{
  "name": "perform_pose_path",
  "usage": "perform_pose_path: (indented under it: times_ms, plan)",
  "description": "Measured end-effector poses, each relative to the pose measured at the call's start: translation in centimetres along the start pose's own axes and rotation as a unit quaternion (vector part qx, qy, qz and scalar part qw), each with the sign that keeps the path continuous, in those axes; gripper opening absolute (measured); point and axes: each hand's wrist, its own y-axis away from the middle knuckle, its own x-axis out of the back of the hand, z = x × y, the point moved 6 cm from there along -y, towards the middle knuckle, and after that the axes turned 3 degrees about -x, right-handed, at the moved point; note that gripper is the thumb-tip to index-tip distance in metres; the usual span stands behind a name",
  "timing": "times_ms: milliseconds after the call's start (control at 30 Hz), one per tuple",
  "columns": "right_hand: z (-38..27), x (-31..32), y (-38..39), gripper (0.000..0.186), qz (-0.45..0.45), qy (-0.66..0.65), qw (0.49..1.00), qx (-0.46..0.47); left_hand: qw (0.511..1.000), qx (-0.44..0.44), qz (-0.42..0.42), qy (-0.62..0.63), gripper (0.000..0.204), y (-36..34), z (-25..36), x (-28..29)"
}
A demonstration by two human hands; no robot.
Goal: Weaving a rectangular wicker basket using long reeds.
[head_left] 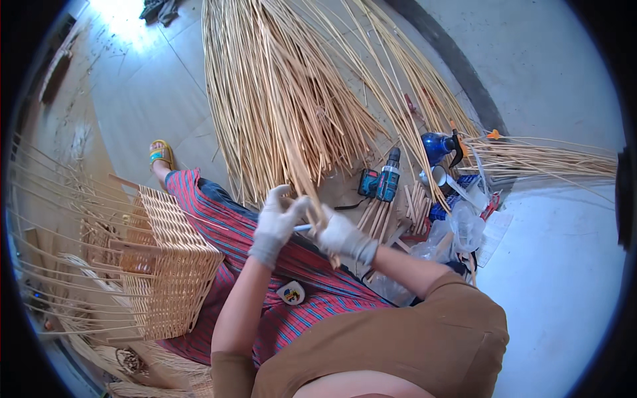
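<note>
My left hand (277,225) and my right hand (342,237), both in white gloves, are close together above my lap. My right hand grips a long pale wooden strip (302,169), blurred, which runs down through it. My left hand has its fingers curled just left of the strip; what they hold is unclear. A thin white rod (302,227) shows between the hands. Red striped cloth (219,235) covers my lap. A woven wicker basket (172,285) with protruding canes stands beside my left leg.
Long cane bundles (245,99) lie on the tiled floor (133,86) ahead. At right are a cordless drill (386,180), a blue spray bottle (436,149), short sticks (418,209), plastic bags (468,229) and more canes (544,159). My sandaled foot (161,154) is at left.
</note>
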Motion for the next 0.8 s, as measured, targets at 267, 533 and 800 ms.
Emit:
perform_pose_path:
  times_ms: [267, 533, 800]
  plan:
    - [-2.0, -4.7, 0.6, 0.081, -0.058, -0.262, 0.953, 0.140, 0.997, -0.022, 0.006, -0.080, 0.038, -1.1, -0.7, 1.2]
    - [1.7, 0.4, -1.4, 0.024, 0.082, -0.327, 0.941, -0.019, 0.945, -0.026, -0.011, 0.326, 0.014, 6.5, 1.9, 8.8]
    - [-3.9, -1.4, 4.2, 0.036, -0.090, -0.329, 0.939, 0.046, 0.966, -0.071, 0.091, 0.230, 0.013, 14.9, -0.7, 13.6]
